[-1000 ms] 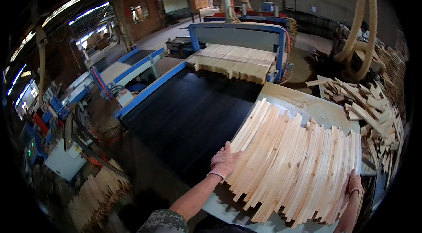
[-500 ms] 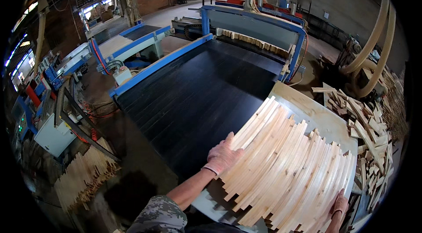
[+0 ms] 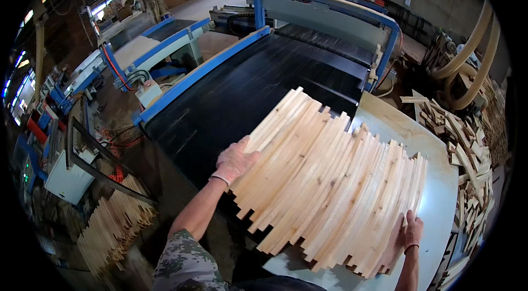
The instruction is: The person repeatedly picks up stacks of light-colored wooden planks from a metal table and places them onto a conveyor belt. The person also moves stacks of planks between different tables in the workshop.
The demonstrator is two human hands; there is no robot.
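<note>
A wide row of pale wooden strips (image 3: 324, 181) lies side by side between my hands, its ends uneven. The strips' left part rests over the black conveyor belt (image 3: 220, 98); the rest lies on a smooth metal-topped table (image 3: 434, 197). My left hand (image 3: 236, 160), in a thin glove, presses the row's left edge with its thumb over the top. At the opposite edge, my right hand (image 3: 412, 230), also gloved, bears against the outermost strips. Together the two hands squeeze the row from both sides.
A blue-framed machine gantry (image 3: 324, 10) spans the belt's far end. Scrap wood pieces (image 3: 467, 159) are heaped at the right, below thick hoses (image 3: 467, 54). Stacked strips (image 3: 115, 225) stand on the floor at the left, near a white control cabinet (image 3: 71, 175).
Both hands have moved the row of strips left, from the table partly onto the belt. The wood pieces seen at the belt's far end have gone from view under the gantry.
</note>
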